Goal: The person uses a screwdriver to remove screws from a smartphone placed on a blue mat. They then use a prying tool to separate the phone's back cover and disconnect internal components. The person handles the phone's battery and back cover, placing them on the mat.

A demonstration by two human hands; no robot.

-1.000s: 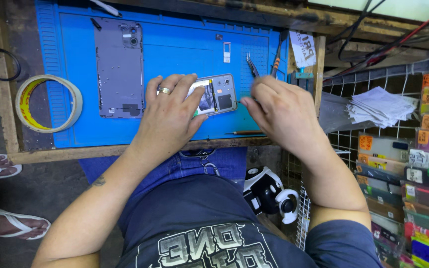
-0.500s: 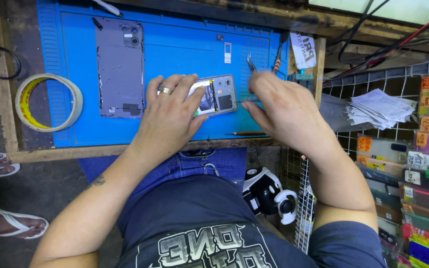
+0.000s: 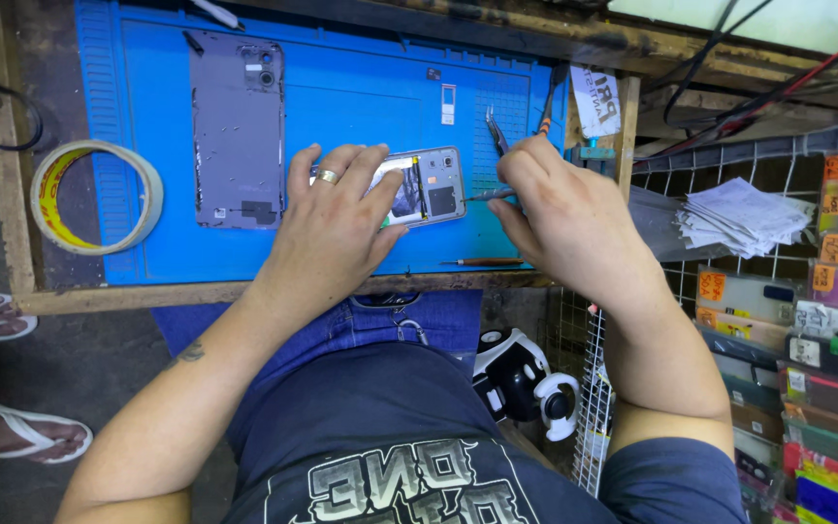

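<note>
Opened phone (image 3: 419,186): lies back-up on the blue work mat (image 3: 361,68), near the mat's middle, its inner parts showing; it sits in the same spot as a second ago.
Left hand (image 3: 337,228): rests flat over the phone's left part, fingers spread and pressing down, a ring on one finger; its hold is unchanged from the earlier frames.
Right hand (image 3: 564,209): curled loosely closed around a thin tool (image 3: 487,195) (only the metal tip shows, the handle is hidden in the fist); the tip meets the phone's right edge.
Change: a second ago the right hand covered the phone's right end, now it has drawn slightly to the right, so the tool tip and more of the phone's end show.
Back cover (image 3: 238,131): grey, lying flat on the mat, left of the phone and well apart from it, unmoved.
Tweezers (image 3: 495,129): on the mat just above the right hand.
Small screwdriver (image 3: 485,262): on the mat near its front edge, below the right hand.
Tape roll (image 3: 96,197): on the wooden bench (image 3: 12,194), overlapping the mat's left edge.
</note>
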